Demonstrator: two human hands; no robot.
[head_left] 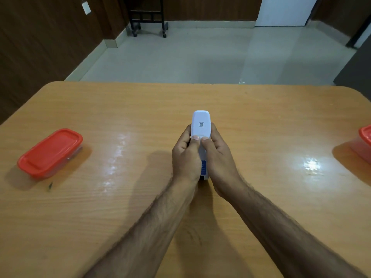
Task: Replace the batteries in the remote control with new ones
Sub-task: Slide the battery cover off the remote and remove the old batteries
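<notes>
Early stage: left hand [185,155] and right hand [217,157] grip remote [200,123] back-up, thumbs on still-closed cover, batteries unswapped

I looked down on a wooden table [261,121] with rounded far corners and a glossy, glare-streaked top. A clear container with a red lid [50,152] sat on it at my far left. Another red-lidded container [364,141] rested at the right edge, partly cut off.

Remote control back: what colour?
White remote control, with a small black QR code and a blue label near the wrists; head view.
</notes>
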